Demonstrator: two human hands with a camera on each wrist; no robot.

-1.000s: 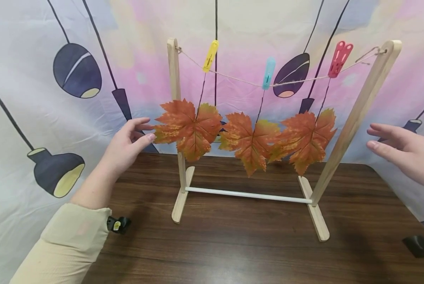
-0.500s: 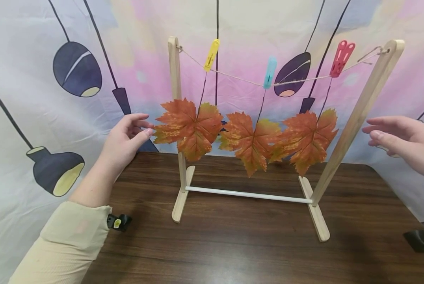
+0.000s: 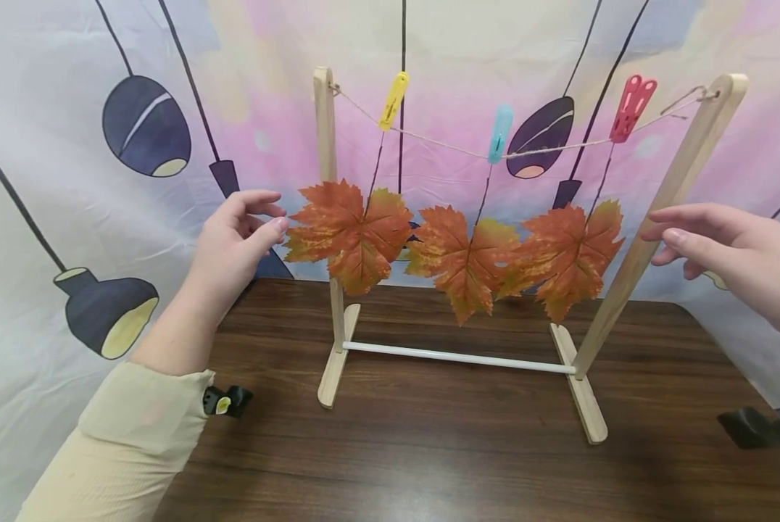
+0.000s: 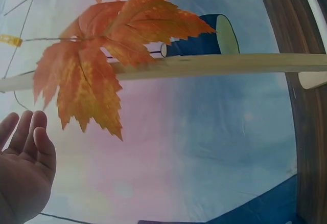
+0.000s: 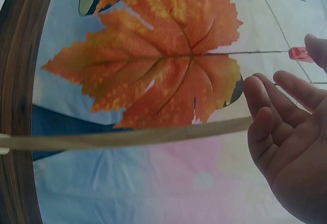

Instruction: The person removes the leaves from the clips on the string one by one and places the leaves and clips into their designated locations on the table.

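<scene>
Far left, dark lamps (image 3: 146,125) are painted on a pale cloth (image 3: 266,43). In front is a pale sleeve (image 3: 122,428) with a black thing (image 3: 228,401) at the wrist. The left hand (image 3: 229,243) is up, its fingers softly bent, with a narrow gap to the thumb and only air in it. Its fingertips are just beside the left leaf (image 3: 357,235), a little apart from it in the left wrist view. The left leaf hangs in front of the left post (image 3: 325,130), its stem in a yellow peg (image 3: 393,101) on the string (image 3: 442,144). The left post stands on a flat foot (image 3: 331,380) on the brown table (image 3: 429,435). In the middle, a blue peg (image 3: 500,134) holds the stem of the middle leaf (image 3: 466,257), where the string dips low. A white bar (image 3: 458,356) runs under the leaves from post to post. The right leaf (image 3: 573,254) hangs from a red peg (image 3: 631,110), close to the middle leaf; I cannot tell if the two touch. Then comes the right post (image 3: 689,163). The right hand (image 3: 739,250) is beside it, fingers loosely bent, with a narrow gap above the thumb. Its fingertips show in front of the right post, but I cannot tell if they touch it.
</scene>
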